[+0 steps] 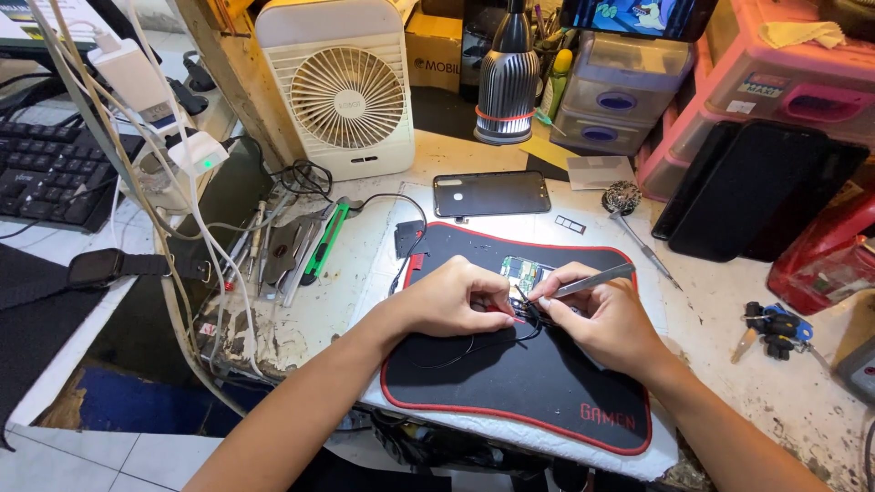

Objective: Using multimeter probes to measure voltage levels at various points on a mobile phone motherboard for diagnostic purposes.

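The opened phone lies on the black mat with the red edge, its green circuit board showing just past my knuckles. I judge I am in the middle of fine work on its insides, teasing at a small part or wire where my two hands meet. My left hand pinches something thin and red at its fingertips, pressed close to the phone. My right hand is closed around metal tweezers, whose tip points into the same spot. Thin black wires loop across the mat below my hands. The next move calls for a steady, light grip and tiny motion, since the parts are small and crowded. Beyond the mat lie a black back cover, a small brush and a white fan.
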